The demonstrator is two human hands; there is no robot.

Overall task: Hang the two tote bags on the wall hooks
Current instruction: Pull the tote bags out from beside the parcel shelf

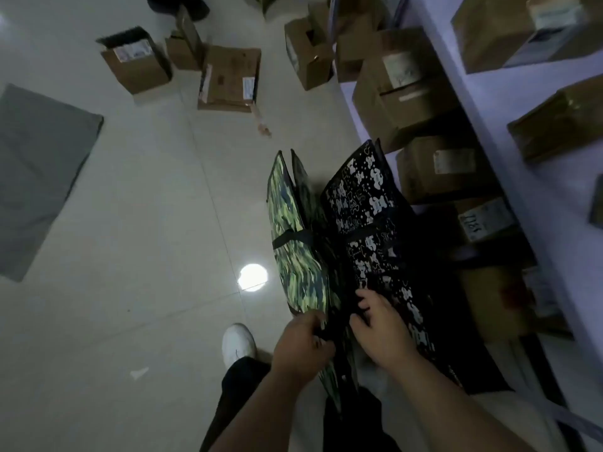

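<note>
Two flat tote bags hang side by side in front of me above the floor. The green camouflage tote bag (295, 243) is on the left, with a black strap across its middle. The black tote bag with white figures (375, 223) is on the right. My left hand (301, 345) is closed around the near edge of the camouflage bag. My right hand (380, 327) grips the black bag's near edge, fingers curled into the dark fabric between the two bags. No wall hooks are in view.
White shelving (483, 93) on the right holds cardboard boxes (401, 102). More boxes (228, 79) lie on the tiled floor ahead. A grey mat (39, 177) lies at left. My white shoe (238, 344) stands below the hands.
</note>
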